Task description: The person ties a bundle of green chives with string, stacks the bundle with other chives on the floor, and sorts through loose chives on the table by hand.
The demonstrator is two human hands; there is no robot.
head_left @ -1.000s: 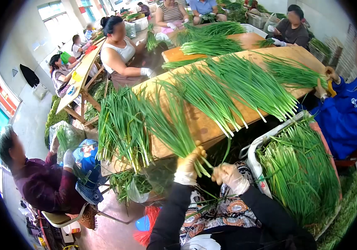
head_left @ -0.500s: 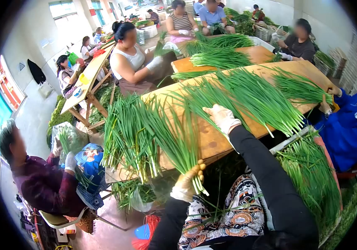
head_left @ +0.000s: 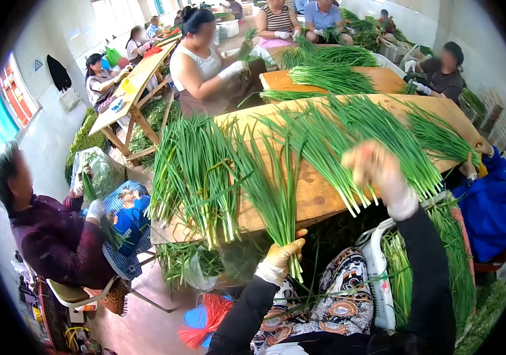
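My gloved left hand (head_left: 284, 254) is closed round the pale stem ends of a bunch of long green stalks (head_left: 273, 201), whose leaves fan out over the wooden table (head_left: 318, 189). My right hand (head_left: 374, 168), smeared by motion, hovers above the table's right part, over the root ends of a pile of stalks (head_left: 327, 157); its fingers are too blurred to read. Left of the held bunch lies a thick pile of stalks (head_left: 191, 177), its ends over the near edge. A wider pile (head_left: 392, 142) lies farther right.
A white crate (head_left: 377, 272) of stalks stands right of my legs. A person in blue (head_left: 495, 201) handles stalks at the table's right end. A person in purple (head_left: 64, 248) sits at the left. Red strands (head_left: 208, 319) hang near my left forearm.
My right hand left the held bunch, reached over the middle pile, then came back right and nearer. My left hand keeps its hold; the bunch now points more upright.
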